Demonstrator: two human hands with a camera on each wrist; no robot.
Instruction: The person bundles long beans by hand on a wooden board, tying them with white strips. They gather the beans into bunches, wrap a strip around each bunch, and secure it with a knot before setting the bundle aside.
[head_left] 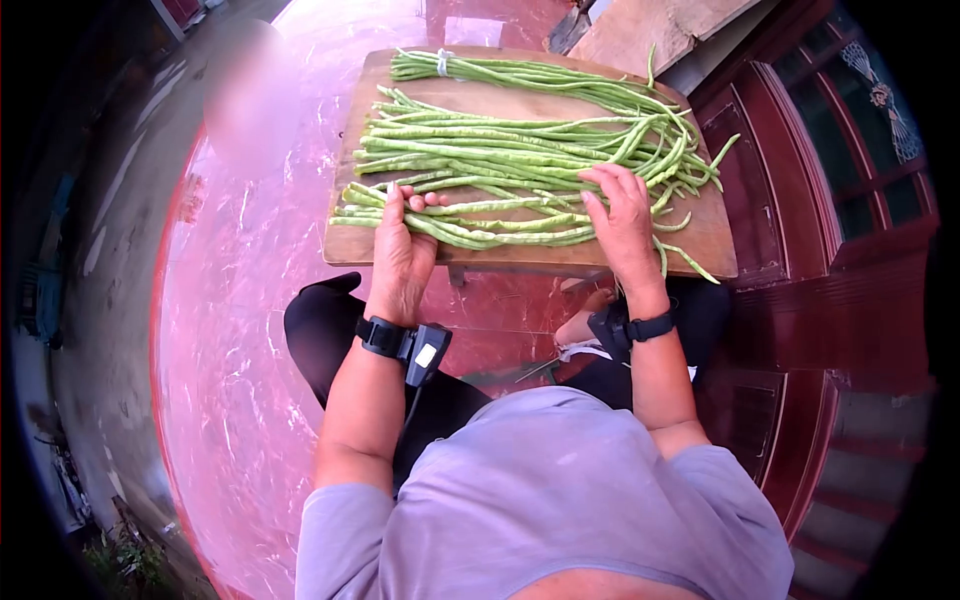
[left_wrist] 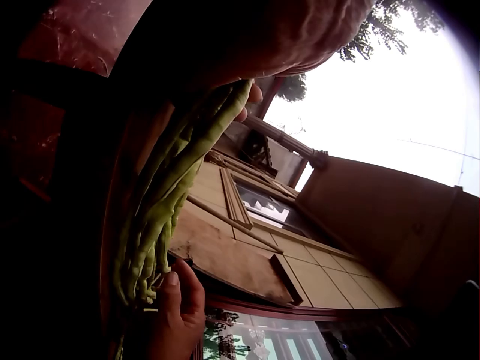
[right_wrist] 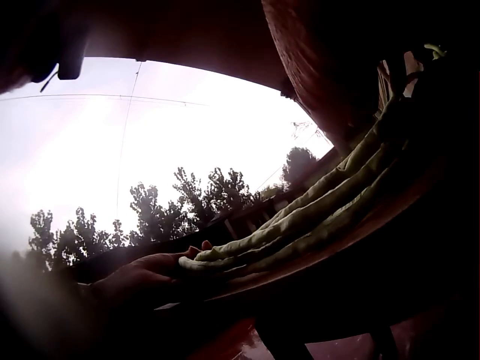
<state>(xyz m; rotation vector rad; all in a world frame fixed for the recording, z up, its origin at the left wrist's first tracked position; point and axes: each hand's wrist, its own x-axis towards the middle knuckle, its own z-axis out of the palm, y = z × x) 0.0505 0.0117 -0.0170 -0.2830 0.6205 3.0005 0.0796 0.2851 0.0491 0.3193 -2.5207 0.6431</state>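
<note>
Near the front edge of a wooden table (head_left: 480, 98) lies a loose bunch of green long beans (head_left: 510, 237). My left hand (head_left: 404, 255) grips this bunch close to its left end, thumb on the near side and fingertips showing beyond. Toward the bunch's other end, my right hand (head_left: 628, 228) holds the beans between thumb and fingers. The left wrist view shows the long beans (left_wrist: 161, 202) stretching toward the right hand (left_wrist: 180, 311). In the dark right wrist view, the same beans (right_wrist: 315, 214) run back to the left hand (right_wrist: 139, 277).
A larger pile of long beans (head_left: 500, 140) lies just behind the held bunch. At the table's far side is another bundle (head_left: 560, 85), bound by a pale tie (head_left: 445, 62). A wooden board (head_left: 650, 35) leans beyond, and dark red doors (head_left: 790, 180) stand at the right.
</note>
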